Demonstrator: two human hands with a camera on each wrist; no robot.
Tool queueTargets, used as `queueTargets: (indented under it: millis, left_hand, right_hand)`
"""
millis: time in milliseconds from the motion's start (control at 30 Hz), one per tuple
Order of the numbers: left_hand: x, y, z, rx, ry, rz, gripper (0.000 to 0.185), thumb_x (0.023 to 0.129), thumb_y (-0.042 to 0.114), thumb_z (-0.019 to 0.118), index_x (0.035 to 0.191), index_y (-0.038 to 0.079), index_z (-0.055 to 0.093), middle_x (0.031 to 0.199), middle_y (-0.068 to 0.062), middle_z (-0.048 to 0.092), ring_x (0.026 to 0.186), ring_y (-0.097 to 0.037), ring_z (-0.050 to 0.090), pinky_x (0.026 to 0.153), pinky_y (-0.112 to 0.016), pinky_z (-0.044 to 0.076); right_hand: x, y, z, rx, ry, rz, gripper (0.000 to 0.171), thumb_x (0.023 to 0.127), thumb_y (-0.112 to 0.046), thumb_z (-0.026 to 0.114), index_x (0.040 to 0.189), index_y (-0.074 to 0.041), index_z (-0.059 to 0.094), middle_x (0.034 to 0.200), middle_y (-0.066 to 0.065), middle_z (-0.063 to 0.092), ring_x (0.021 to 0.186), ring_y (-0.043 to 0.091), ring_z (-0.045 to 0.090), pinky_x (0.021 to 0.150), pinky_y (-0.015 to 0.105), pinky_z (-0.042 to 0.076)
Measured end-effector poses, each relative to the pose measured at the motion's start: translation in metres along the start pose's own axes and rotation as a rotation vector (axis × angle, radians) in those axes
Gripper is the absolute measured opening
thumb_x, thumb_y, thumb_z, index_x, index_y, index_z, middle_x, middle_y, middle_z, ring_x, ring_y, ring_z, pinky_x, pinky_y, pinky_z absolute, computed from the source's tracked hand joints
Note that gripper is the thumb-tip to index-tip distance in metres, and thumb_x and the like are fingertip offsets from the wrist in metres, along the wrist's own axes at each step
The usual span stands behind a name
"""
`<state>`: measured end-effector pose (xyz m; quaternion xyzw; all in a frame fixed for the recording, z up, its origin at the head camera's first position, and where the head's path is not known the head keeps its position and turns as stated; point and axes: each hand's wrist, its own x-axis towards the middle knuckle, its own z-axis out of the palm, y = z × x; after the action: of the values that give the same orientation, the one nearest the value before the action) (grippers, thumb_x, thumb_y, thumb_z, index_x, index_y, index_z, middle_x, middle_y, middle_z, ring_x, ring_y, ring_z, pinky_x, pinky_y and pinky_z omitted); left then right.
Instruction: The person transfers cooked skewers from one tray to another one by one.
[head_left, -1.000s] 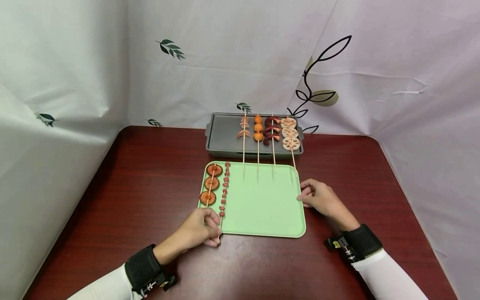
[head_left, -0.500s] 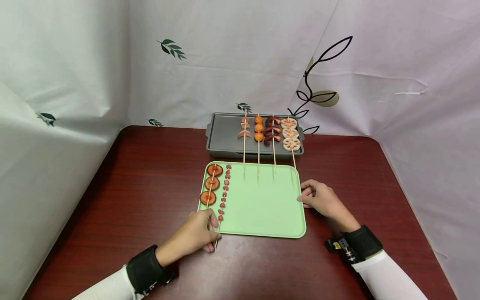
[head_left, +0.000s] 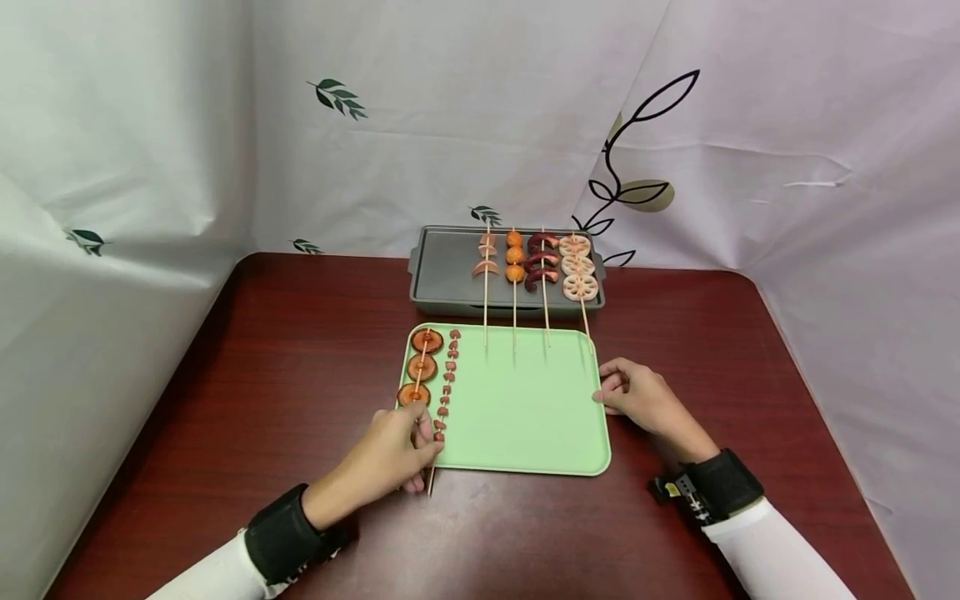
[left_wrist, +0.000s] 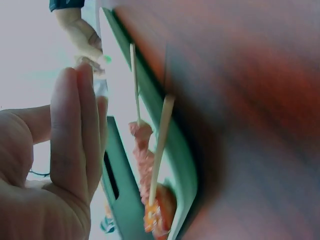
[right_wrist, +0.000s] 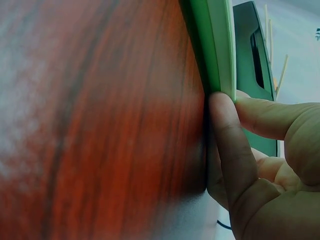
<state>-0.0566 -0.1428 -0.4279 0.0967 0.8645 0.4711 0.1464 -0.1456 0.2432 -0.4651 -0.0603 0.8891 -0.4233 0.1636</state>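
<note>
A light green tray (head_left: 525,408) lies on the table. My right hand (head_left: 641,400) pinches its right rim between thumb and fingers, as the right wrist view shows at the tray edge (right_wrist: 212,45). Along the tray's left side lie a skewer of mushroom slices (head_left: 422,367) and a skewer of small red meat pieces (head_left: 447,377). Over their lower ends hovers my left hand (head_left: 386,454), covering part of the sticks. In the left wrist view its fingers (left_wrist: 67,135) are straight, apart from the meat skewer (left_wrist: 141,130) and the mushroom skewer's stick (left_wrist: 162,135).
Behind the tray stands a grey grill pan (head_left: 450,271). On it lie skewers of pink pieces (head_left: 486,267), orange balls (head_left: 514,256), octopus tentacles (head_left: 542,260) and lotus root slices (head_left: 578,267), their sticks reaching over the tray. White cloth (head_left: 450,108) hangs behind the table.
My left hand has let go of the meat skewer and risen slightly from it. That skewer has shifted a little toward the near edge. The right hand stays on the tray rim.
</note>
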Motion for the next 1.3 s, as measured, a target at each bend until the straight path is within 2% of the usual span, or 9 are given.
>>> queueTargets:
  millis: [133, 333, 467, 700, 900, 1167, 1300]
  left_hand:
    - [0.003, 0.002, -0.006, 0.02, 0.051, 0.075, 0.024, 0.091, 0.001, 0.075, 0.085, 0.008, 0.053, 0.071, -0.002, 0.065, 0.042, -0.009, 0.063, 0.038, -0.029, 0.055]
    - [0.011, -0.003, -0.017, 0.206, 0.208, 0.268, 0.029, 0.087, 0.003, 0.08, 0.084, 0.012, 0.052, 0.071, 0.004, 0.062, 0.049, 0.003, 0.055, 0.044, -0.018, 0.049]
    - [0.017, -0.007, -0.026, 0.273, 0.279, 0.33, 0.027, 0.086, 0.003, 0.081, 0.089, 0.013, 0.056, 0.076, 0.005, 0.066, 0.062, 0.0, 0.059, 0.053, -0.018, 0.052]
    - [0.03, -0.014, -0.039, 0.302, 0.333, 0.371, 0.027, 0.09, 0.008, 0.079, 0.107, 0.006, 0.059, 0.09, -0.004, 0.069, 0.072, -0.01, 0.069, 0.062, -0.028, 0.062]
    - [0.047, -0.019, -0.044, 0.267, 0.365, 0.382, 0.031, 0.093, 0.012, 0.078, 0.116, 0.003, 0.06, 0.106, -0.015, 0.069, 0.083, -0.02, 0.071, 0.072, -0.04, 0.064]
    - [0.07, -0.021, -0.045, 0.208, 0.344, 0.351, 0.032, 0.097, 0.016, 0.073, 0.123, 0.002, 0.06, 0.113, -0.018, 0.068, 0.095, -0.029, 0.068, 0.079, -0.046, 0.062]
    - [0.078, -0.02, -0.043, 0.146, 0.326, 0.333, 0.031, 0.099, 0.015, 0.071, 0.124, 0.001, 0.061, 0.112, -0.015, 0.069, 0.101, -0.028, 0.066, 0.079, -0.043, 0.062]
  right_hand:
    - [-0.001, 0.0, -0.001, 0.011, 0.003, -0.004, 0.044, 0.095, -0.01, 0.075, 0.131, 0.007, 0.057, 0.096, 0.014, 0.069, 0.078, 0.018, 0.07, 0.068, 0.028, 0.064]
    - [0.001, 0.001, 0.0, -0.002, 0.002, 0.003, 0.043, 0.095, -0.012, 0.075, 0.131, 0.005, 0.058, 0.095, 0.012, 0.07, 0.076, 0.017, 0.069, 0.067, 0.026, 0.062]
    - [0.001, 0.0, 0.0, -0.002, 0.003, 0.004, 0.042, 0.095, -0.012, 0.075, 0.13, 0.005, 0.059, 0.094, 0.012, 0.07, 0.075, 0.017, 0.069, 0.067, 0.025, 0.062]
    - [0.0, 0.0, 0.0, 0.003, 0.007, 0.009, 0.042, 0.095, -0.012, 0.075, 0.129, 0.005, 0.059, 0.094, 0.011, 0.07, 0.076, 0.017, 0.069, 0.066, 0.025, 0.061]
    - [0.0, 0.001, 0.001, 0.021, 0.011, 0.007, 0.042, 0.095, -0.012, 0.075, 0.129, 0.005, 0.059, 0.093, 0.011, 0.07, 0.076, 0.017, 0.069, 0.066, 0.025, 0.062]
    - [0.001, 0.002, 0.002, 0.027, 0.016, 0.017, 0.041, 0.095, -0.013, 0.075, 0.129, 0.004, 0.059, 0.093, 0.011, 0.07, 0.077, 0.016, 0.069, 0.067, 0.025, 0.063]
    - [0.001, 0.001, 0.002, 0.029, 0.018, 0.025, 0.041, 0.095, -0.011, 0.075, 0.129, 0.005, 0.059, 0.094, 0.012, 0.07, 0.077, 0.016, 0.069, 0.067, 0.026, 0.063]
